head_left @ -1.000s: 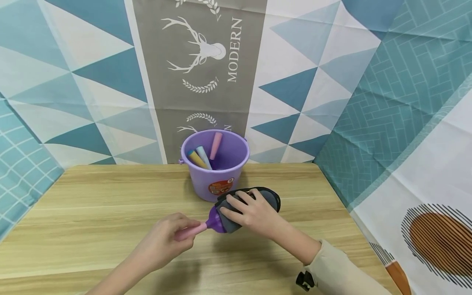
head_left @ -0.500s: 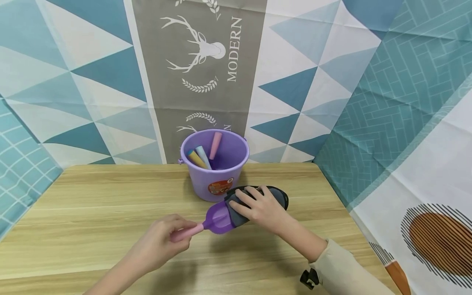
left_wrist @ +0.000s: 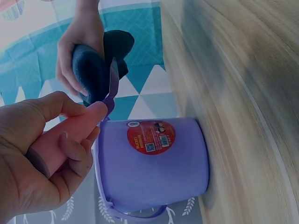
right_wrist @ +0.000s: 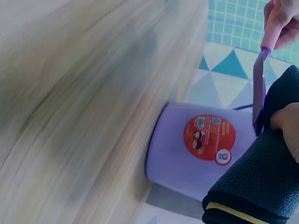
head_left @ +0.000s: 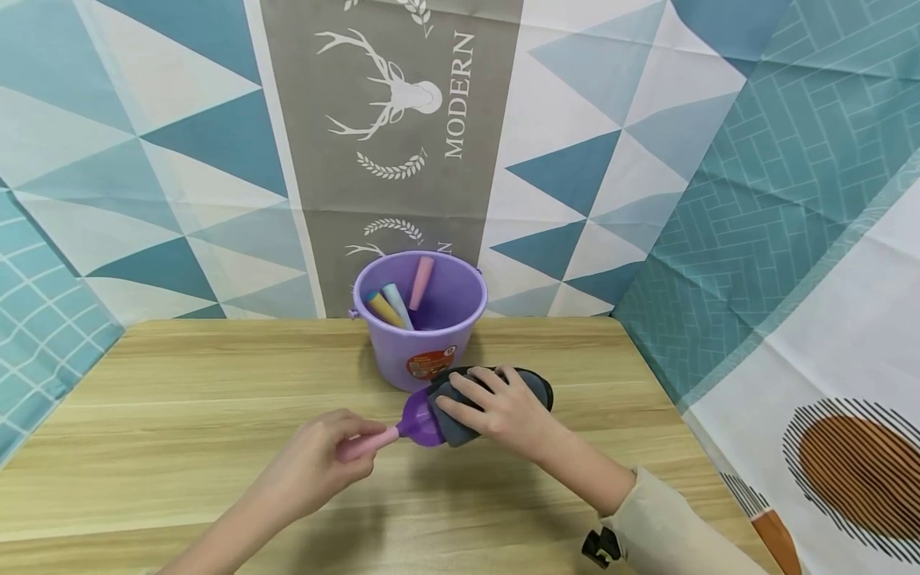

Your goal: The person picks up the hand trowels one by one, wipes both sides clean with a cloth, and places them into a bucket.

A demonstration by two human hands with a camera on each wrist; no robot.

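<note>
My left hand [head_left: 327,459] grips the pink handle of a toy shovel [head_left: 420,419] with a purple blade. A folded dark grey cloth [head_left: 530,382] with black edging lies against the blade, held by my right hand [head_left: 499,411], its fingers spread and bent over the cloth. Part of the blade is hidden under the cloth. In the left wrist view the cloth [left_wrist: 88,70] wraps close to the blade's side, and my thumb and fingers curl round the handle [left_wrist: 70,137]. From the right wrist, the blade [right_wrist: 259,88] stands edge-on beside the cloth [right_wrist: 257,172]. Both are above the table.
Just behind the cloth stands a purple bucket [head_left: 391,351] with a red round label, on the wooden table [head_left: 216,415]. Pink, light blue and yellow handles [head_left: 421,283] stick up inside it. Patterned cloth walls [head_left: 568,104] enclose the back and sides.
The cloth and right hand slid right along the blade, baring more purple, then came partway back left over it. My left hand shifted only slightly and kept its hold on the shovel.
</note>
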